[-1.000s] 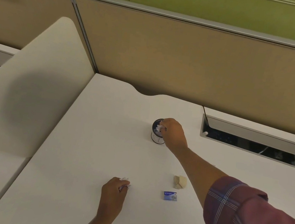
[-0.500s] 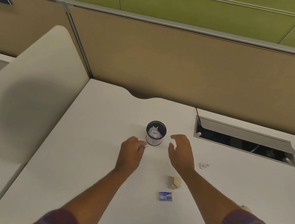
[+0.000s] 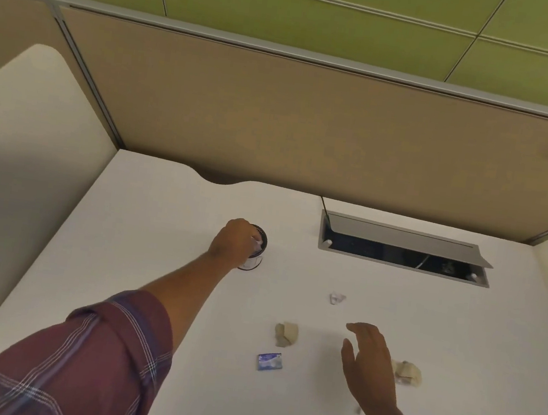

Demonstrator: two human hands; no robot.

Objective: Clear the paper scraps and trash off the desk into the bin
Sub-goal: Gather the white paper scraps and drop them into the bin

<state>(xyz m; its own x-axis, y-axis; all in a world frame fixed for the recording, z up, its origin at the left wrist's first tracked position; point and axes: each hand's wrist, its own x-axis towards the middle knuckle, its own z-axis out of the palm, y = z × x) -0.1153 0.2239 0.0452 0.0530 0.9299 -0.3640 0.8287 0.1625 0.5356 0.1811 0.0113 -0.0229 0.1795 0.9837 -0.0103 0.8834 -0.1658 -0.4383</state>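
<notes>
Dropping a scrap into the bin with your left hand (image 3: 235, 242) while your right hand (image 3: 368, 365) hangs open and empty.

Your left fingers are pinched on a bit of white paper (image 3: 256, 241) right over the mouth of the small dark bin (image 3: 257, 255), so it should fall straight in. From the bin, at 4 o'clock lies a white scrap (image 3: 336, 298), at 5 o'clock a tan wad (image 3: 286, 334) and a blue wrapper (image 3: 270, 361). A second tan wad (image 3: 408, 372) sits just beside your right palm, likely next.
</notes>
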